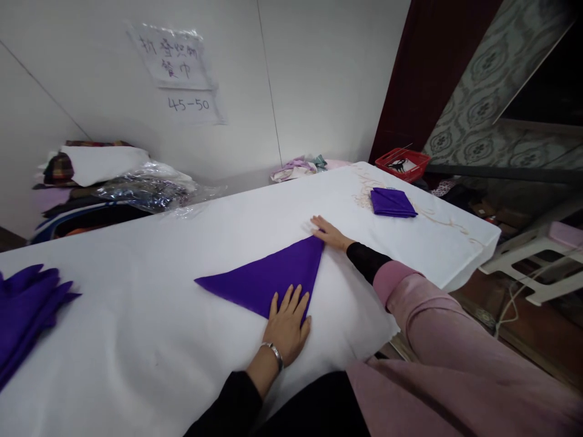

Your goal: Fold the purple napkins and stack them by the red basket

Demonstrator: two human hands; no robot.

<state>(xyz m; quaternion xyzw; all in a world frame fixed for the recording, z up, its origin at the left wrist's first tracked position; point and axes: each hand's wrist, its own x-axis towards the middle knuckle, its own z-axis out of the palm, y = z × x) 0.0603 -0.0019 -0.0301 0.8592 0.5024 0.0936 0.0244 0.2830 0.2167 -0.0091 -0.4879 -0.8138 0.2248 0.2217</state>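
A purple cloth napkin (264, 274), folded into a triangle, lies on the white tablecloth (150, 291) in front of me. One long point of it reaches to the left. My left hand (288, 328), with a silver band at the wrist, rests flat on the near corner, fingers spread. At the far right corner, my right hand (328, 233) touches the cloth with its fingers stretched out; the fingertips reach past the corner onto the tablecloth. Neither hand grips the cloth.
A pile of purple cloths (27, 315) lies at the left, and a folded purple stack (392, 203) at the right. A red basket (403, 165) stands at the back right. Fabrics under clear plastic (155, 185) sit behind the table; a white stool (542, 261) stands right.
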